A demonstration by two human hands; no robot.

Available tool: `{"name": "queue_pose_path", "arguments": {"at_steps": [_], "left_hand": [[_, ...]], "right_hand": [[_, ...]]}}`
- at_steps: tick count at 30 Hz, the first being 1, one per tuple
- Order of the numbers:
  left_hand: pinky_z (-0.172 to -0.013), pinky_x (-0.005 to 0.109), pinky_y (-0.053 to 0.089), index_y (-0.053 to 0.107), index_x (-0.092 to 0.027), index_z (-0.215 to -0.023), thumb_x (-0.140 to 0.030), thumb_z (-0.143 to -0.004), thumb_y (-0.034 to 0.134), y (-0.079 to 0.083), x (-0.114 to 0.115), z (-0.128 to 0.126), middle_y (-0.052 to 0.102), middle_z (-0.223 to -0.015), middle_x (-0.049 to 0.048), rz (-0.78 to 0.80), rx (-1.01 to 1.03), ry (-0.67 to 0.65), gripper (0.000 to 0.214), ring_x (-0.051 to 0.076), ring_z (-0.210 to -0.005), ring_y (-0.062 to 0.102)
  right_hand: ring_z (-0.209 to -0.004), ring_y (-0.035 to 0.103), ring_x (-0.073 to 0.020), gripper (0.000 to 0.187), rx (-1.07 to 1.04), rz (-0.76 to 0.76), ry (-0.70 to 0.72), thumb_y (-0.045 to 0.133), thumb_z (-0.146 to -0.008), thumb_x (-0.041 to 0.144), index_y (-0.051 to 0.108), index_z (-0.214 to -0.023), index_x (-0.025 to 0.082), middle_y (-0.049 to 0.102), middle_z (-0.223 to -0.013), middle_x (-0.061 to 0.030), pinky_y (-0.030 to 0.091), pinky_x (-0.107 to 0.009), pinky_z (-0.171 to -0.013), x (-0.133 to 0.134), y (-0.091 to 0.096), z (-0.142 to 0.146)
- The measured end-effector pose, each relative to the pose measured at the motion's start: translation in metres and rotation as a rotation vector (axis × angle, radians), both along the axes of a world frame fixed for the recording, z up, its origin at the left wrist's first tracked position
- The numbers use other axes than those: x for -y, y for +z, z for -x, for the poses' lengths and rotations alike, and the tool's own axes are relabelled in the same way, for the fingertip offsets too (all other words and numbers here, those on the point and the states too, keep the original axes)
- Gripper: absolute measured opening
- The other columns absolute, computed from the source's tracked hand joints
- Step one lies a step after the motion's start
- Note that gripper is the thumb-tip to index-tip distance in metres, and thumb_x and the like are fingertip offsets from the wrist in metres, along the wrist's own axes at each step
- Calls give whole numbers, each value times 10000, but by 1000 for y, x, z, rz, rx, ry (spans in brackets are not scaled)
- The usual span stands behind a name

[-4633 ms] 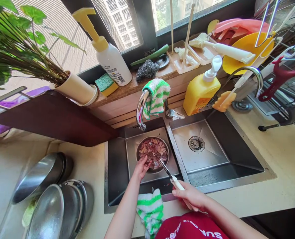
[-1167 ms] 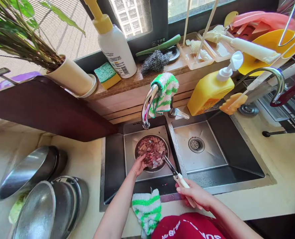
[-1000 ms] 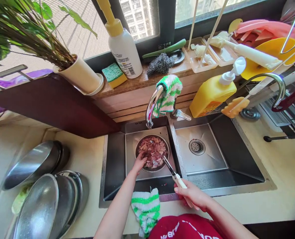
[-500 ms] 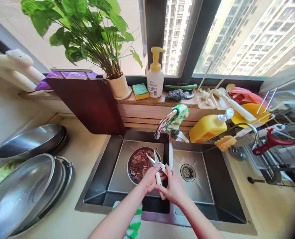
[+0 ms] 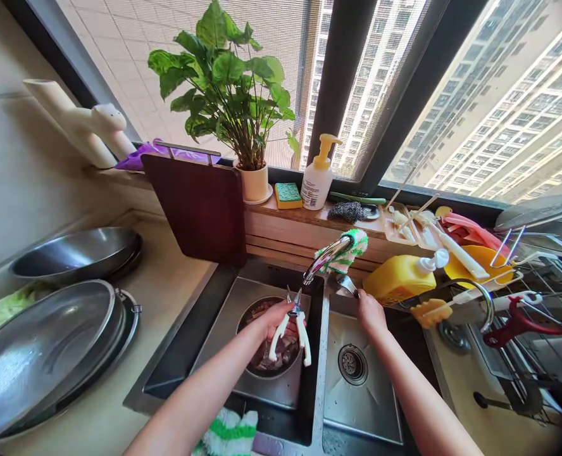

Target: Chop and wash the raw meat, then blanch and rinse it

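Left hand point(image 5: 277, 318) now closed round the white-handled shears point(image 5: 303, 335), blades parted, which the right hand held earlier; bowl point(image 5: 268, 377) of cut meat point(image 5: 288, 356) below that grip. Right of it, the right hand point(image 5: 371, 313) has shifted to the faucet lever point(image 5: 346, 283), touching its end; finger closure unclear from here.

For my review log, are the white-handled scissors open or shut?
Open: the scissors in the left hand show parted blades and handles spread apart.
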State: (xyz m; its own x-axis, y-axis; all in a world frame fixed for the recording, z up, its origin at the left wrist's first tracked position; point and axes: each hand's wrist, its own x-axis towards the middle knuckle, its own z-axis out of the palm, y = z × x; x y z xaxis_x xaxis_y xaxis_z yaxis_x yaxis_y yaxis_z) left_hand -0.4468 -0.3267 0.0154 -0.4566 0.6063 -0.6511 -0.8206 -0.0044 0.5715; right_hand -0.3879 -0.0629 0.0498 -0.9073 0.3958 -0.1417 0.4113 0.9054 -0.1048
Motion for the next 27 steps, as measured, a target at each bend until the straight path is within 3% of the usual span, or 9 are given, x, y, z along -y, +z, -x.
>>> {"name": "queue_pose_path", "arguments": {"at_steps": [6,12,16,18,20,23,27], "left_hand": [[-498,318,509,588,-135,-889,-348,-790,611,8,-14,23,704,-694,95,84,-9,10,236,216,-480,642],[-514,310,513,621,-109,-787,-223,-764,598,-2,-23,28,679,-617,85,125,32,113,119,195,-470,621],[-518,295,504,623,-133,-778,-249,-783,606,-12,-28,17,656,-566,43,107,75,215,118,168,-452,590],[-521,298,501,618,-144,-754,-339,-802,611,-16,-27,9,642,-549,35,77,110,245,201,169,-459,588],[-530,307,503,604,-153,-700,-468,-811,589,-19,-25,4,624,-529,33,44,146,258,334,175,-470,591],[-541,319,504,589,-162,-649,-619,-779,551,-23,-22,0,603,-509,38,-23,214,290,477,195,-505,605],[-574,327,506,612,-165,-689,-664,-747,544,-27,-29,1,634,-561,52,-105,231,379,507,218,-583,628]], "right_hand": [[-703,571,-185,291,-31,248,20,449,-899,416,566,-809,165,628,-734,-70,349,-263,-600,-22,-6,13],[-624,543,-178,332,-102,443,-58,457,-863,483,538,-717,196,571,-638,-27,351,-259,-553,-24,5,26],[-817,591,-234,291,-169,317,-75,465,-869,422,584,-938,166,637,-869,-108,416,-300,-679,-10,9,14],[-992,559,-269,327,-352,226,-66,462,-867,376,559,-1077,144,609,-1060,-162,421,-352,-821,8,7,4],[-1075,519,-270,311,-519,269,-22,430,-875,346,570,-1064,142,590,-1110,-168,394,-390,-924,36,5,-2],[-1005,554,-235,259,-524,632,11,407,-882,323,608,-926,166,628,-1000,-124,419,-374,-927,89,4,10],[-886,604,-174,248,-227,1262,-120,413,-893,301,597,-989,165,639,-907,-76,490,-292,-809,148,8,55]]}}
